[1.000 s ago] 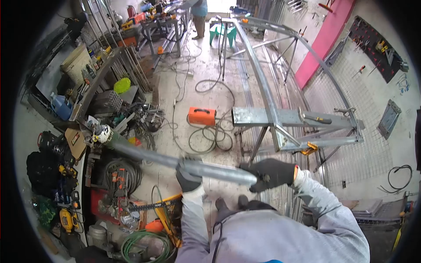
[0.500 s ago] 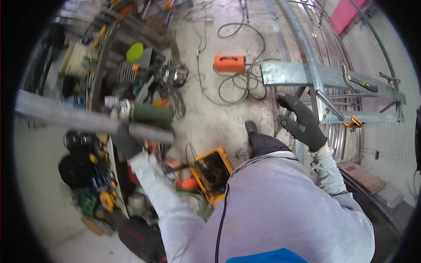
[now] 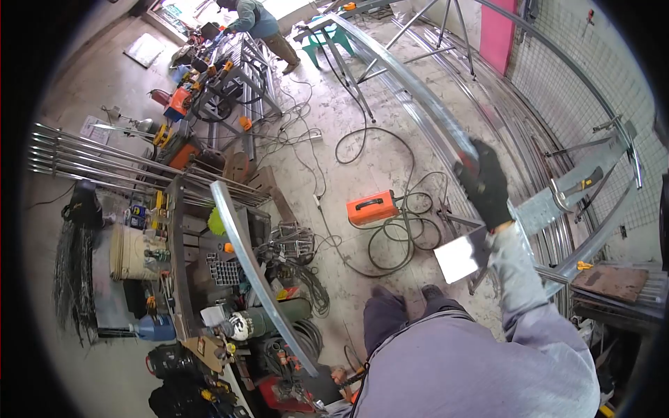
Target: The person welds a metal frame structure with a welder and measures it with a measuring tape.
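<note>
My left hand (image 3: 323, 385), in a dark glove and low in the view, grips the lower end of a galvanized square steel tube (image 3: 245, 261). The tube slants up and away to the left; much of the hand is hidden. My right hand (image 3: 486, 184), also dark-gloved, is closed around the near end of another long galvanized steel tube (image 3: 408, 73), which runs away toward the back. Just below my right forearm is a bright flat metal plate (image 3: 458, 258). A clamp with a yellow-and-black handle (image 3: 582, 184) sits on the steel strip to the right.
An orange welding machine (image 3: 372, 207) lies on the floor amid coiled cables (image 3: 401, 254). A cluttered bench (image 3: 178, 265), a green gas cylinder (image 3: 275, 317) and several steel rods (image 3: 90, 157) are on the left. Another person (image 3: 256, 24) works at the back left.
The tube in my left hand has swung from lying across the left to slanting upward, and that hand has dropped lower. My right hand has closed on the other tube. The view tilts further up.
</note>
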{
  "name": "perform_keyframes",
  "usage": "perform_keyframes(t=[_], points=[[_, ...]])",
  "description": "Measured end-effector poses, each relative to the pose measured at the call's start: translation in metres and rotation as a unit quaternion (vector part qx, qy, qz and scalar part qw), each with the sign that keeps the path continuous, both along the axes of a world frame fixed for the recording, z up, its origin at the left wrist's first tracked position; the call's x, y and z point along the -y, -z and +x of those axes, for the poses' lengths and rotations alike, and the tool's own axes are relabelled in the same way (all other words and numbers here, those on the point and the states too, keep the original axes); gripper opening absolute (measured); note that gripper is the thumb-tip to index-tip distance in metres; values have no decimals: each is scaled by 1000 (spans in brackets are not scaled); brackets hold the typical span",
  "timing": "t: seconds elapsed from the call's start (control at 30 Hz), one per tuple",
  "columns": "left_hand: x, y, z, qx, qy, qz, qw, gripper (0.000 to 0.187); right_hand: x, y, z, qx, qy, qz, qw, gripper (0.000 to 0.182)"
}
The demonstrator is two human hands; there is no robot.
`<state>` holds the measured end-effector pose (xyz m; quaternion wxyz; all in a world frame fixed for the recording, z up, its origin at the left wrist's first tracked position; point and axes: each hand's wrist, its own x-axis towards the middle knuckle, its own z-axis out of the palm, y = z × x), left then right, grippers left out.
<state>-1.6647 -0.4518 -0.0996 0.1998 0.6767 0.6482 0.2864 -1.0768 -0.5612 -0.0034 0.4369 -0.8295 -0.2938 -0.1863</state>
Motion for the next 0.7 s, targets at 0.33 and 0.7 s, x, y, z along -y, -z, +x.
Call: perform_keyframes(t=[0.33,0.7], points=[[-216,39,61,74,67,-228,969,15,-56,46,108,-283,139,-286,905,74],[-385,63,128,-7,218,-258,941,20,-59,60,97,-195,219,-244,924,76]])
